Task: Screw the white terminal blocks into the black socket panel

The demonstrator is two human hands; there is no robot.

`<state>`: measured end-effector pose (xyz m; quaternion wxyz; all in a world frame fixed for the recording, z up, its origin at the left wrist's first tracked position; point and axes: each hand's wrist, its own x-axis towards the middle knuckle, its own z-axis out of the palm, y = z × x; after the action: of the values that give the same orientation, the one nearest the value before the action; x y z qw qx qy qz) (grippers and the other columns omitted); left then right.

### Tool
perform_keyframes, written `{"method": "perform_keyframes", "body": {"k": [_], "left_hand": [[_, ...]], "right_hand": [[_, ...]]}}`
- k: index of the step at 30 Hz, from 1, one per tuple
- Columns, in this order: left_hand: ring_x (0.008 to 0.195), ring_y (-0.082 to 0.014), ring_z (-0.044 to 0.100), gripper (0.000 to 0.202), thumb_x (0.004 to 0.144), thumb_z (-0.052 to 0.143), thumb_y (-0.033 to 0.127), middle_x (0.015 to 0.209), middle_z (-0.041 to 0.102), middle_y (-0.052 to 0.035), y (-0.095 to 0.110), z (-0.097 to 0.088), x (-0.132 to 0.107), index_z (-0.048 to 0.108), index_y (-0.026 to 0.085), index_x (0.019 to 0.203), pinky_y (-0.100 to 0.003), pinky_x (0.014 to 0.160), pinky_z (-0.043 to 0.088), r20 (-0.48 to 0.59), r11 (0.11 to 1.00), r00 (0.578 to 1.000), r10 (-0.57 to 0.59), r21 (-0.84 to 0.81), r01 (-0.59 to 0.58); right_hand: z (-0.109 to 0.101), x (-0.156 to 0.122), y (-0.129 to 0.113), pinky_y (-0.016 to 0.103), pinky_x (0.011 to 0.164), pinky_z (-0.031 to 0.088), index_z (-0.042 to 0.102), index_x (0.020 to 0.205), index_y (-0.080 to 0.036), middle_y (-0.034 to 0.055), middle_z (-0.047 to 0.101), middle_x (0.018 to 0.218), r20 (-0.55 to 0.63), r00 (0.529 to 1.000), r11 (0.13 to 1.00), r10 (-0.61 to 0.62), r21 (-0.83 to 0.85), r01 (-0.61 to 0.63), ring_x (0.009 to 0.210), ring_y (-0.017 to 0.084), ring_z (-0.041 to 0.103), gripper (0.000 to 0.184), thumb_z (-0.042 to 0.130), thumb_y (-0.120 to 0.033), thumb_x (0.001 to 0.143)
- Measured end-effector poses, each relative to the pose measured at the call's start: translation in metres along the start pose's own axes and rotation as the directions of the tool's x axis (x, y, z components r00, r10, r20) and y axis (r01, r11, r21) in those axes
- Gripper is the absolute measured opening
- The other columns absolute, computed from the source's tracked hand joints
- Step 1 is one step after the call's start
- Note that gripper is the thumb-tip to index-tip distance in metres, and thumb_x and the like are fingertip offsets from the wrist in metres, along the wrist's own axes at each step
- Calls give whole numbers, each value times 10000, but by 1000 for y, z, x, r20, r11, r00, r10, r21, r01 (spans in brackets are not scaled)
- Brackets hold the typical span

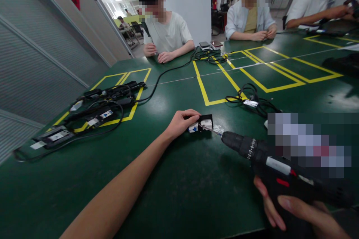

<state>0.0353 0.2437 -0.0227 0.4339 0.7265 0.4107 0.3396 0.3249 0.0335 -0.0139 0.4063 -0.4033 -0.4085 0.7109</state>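
Note:
My left hand point(182, 121) grips a small black box with white and blue parts point(202, 124), pressing it onto the green table point(174, 179). My right hand point(291, 209) is wrapped round the grip of a black cordless drill point(269, 160) at the lower right. The drill's bit point(212, 130) points left and its tip meets the small box's right side.
A pile of black adapters and cables point(95, 114) lies at the left inside yellow floor-tape marks. Another black cable bundle point(252, 101) lies right of centre. Three other people sit along the far edge; phones point(210, 44) and cables lie near them.

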Motion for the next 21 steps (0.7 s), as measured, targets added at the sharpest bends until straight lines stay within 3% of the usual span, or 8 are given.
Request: {"method": "perform_keyframes", "body": {"k": [9,15,21], "left_hand": [[918,-189,592,229,842,562,328,1003,644,-84,-1,0,0,706,159,899,-321,826,454,6,1000,1000,4,-25,-4],[917,-185,592,228,845,559,322,1012,642,-88,1,0,-1,705,156,902,-319,831,451,11,1000,1000,8,-19,-8],[910,-189,596,238,843,553,325,1011,648,-91,3,0,-1,703,151,904,-326,829,460,10,1000,1000,1,-1,-1]], "right_hand": [[-2,1,2,381,601,437,613,1010,-163,50,567,620,58,998,1000,-29,2,29,552,200,533,294,485,-389,873],[1,4,6,366,524,416,593,1049,-191,92,584,888,-10,998,998,-58,11,59,477,149,479,311,481,-395,843],[-2,2,7,382,563,435,609,1016,-183,70,582,691,31,998,999,-50,-2,50,516,197,514,284,461,-372,864]]}}
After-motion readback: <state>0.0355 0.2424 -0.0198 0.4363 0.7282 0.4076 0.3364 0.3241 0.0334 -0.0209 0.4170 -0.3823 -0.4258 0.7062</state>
